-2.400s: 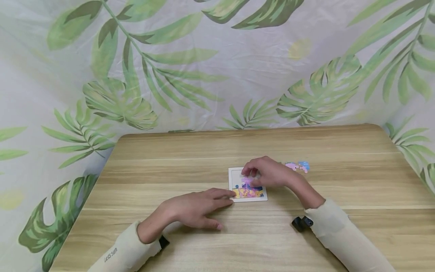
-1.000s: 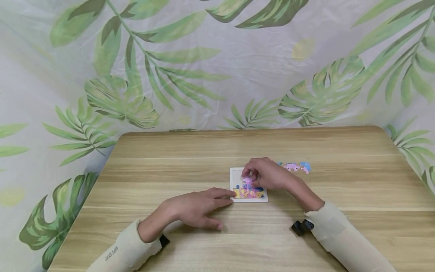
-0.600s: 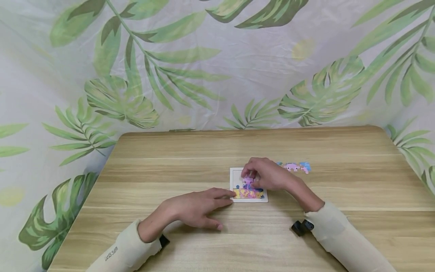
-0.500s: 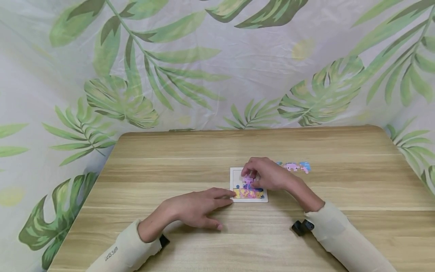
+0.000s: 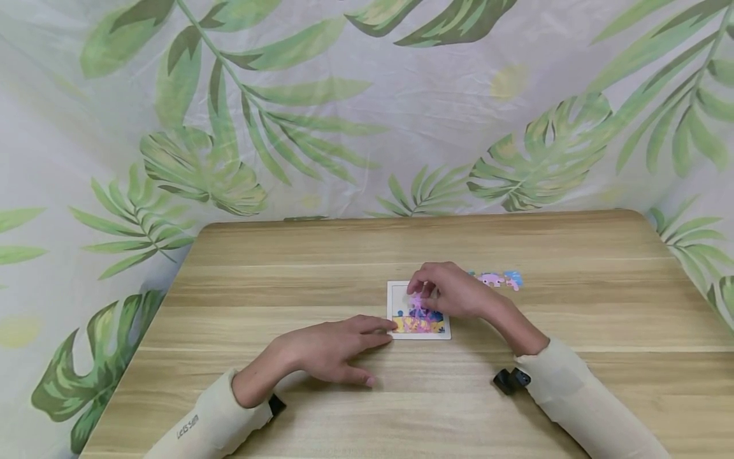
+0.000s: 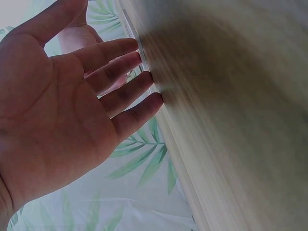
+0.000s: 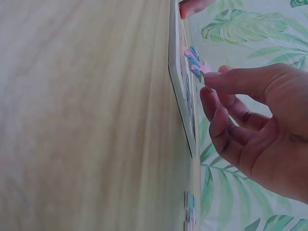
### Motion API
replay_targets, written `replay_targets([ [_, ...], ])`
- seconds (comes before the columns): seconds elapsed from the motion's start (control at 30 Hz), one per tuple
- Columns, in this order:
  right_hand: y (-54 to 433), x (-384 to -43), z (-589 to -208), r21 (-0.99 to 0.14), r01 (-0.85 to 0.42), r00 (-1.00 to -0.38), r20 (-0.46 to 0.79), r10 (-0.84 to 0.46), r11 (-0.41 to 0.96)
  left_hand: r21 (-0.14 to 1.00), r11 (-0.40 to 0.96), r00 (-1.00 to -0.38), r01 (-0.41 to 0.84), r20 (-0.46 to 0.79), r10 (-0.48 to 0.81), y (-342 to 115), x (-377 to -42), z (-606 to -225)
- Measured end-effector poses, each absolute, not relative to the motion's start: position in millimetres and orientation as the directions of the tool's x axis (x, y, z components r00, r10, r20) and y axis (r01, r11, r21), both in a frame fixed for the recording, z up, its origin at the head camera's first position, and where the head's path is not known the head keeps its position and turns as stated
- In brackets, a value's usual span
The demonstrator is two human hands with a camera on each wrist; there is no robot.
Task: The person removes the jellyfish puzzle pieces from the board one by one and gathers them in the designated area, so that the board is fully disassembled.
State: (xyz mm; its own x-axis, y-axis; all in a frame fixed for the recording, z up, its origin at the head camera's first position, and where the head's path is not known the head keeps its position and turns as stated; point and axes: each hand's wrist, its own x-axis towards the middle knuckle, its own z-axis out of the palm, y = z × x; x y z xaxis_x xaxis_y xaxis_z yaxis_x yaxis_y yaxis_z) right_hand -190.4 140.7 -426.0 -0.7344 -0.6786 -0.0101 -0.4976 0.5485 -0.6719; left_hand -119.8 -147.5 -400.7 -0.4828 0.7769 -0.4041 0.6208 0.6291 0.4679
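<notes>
A white-framed puzzle board (image 5: 390, 299) lies on the table, its lower part filled with yellow, pink and blue pieces. My left hand (image 5: 329, 350) rests with straight fingers, their tips on the board's left edge. Over the board, my right hand (image 5: 455, 290) pinches a pink and blue puzzle piece (image 7: 196, 65) between thumb and fingertips. In the right wrist view the piece stands tilted over the board, its lower end right at the surface. The left wrist view shows the left palm (image 6: 53, 106), with fingertips down at the table and board edge.
Several loose puzzle pieces (image 5: 492, 279) lie on the wooden table (image 5: 287, 268) to the right of and behind the board. A leaf-patterned cloth (image 5: 321, 127) hangs behind the table's far edge. A dark wrist camera (image 5: 510, 380) sits at the right sleeve.
The right hand has kept its place over the board, and the pinched puzzle piece has shifted and tilted slightly. The left hand has stayed still at the board's edge.
</notes>
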Motion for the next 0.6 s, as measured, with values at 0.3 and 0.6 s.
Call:
replay_targets([
  [0.3,142.2,-191.3,-424.3,-0.697,-0.487,-0.733,-0.002,-0.681,0.526,0.474,0.631,-0.482,0.614,-0.407,0.776,-147.4,-119.9,-401.0],
  [0.6,144.0,-192.9,-425.6,-0.720,-0.474,-0.714,-0.022,-0.699,0.507,0.475,0.627,-0.479,0.617,-0.405,0.779,-147.6,-120.4,-401.8],
])
